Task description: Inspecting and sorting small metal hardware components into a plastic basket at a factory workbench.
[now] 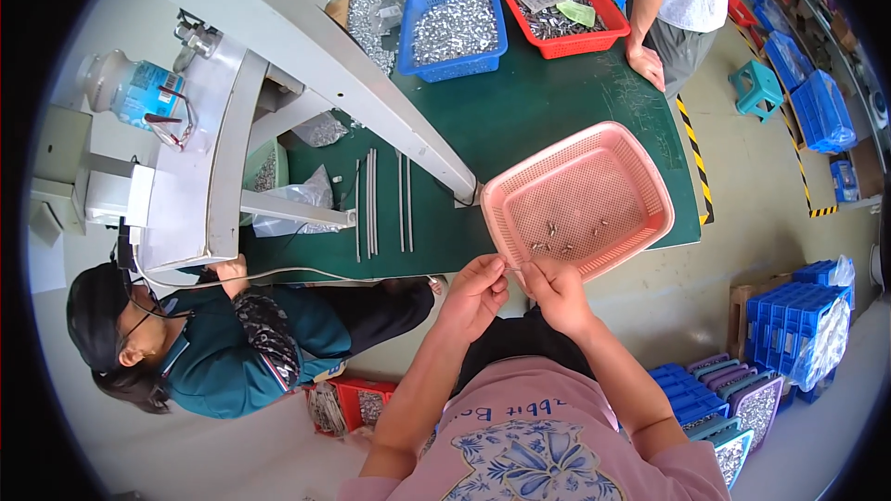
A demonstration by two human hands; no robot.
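Note:
My left hand (475, 294) and my right hand (554, 292) meet in front of my chest, fingertips pinched together on a small metal part (513, 267) held between them. The part is too small to make out in detail. Just beyond my hands a pink plastic basket (640, 176) rests tilted on the near edge of the green table (520, 111). Several small metal parts (564, 234) lie scattered on the basket's mesh floor.
A blue basket (455, 30) and a red basket (560, 9) of shiny metal parts stand at the table's far side. Thin metal rods (371, 204) lie on the table. A seated person (223, 339) is at left, another person (673, 0) stands at top right. Blue bins (798, 315) sit on the floor.

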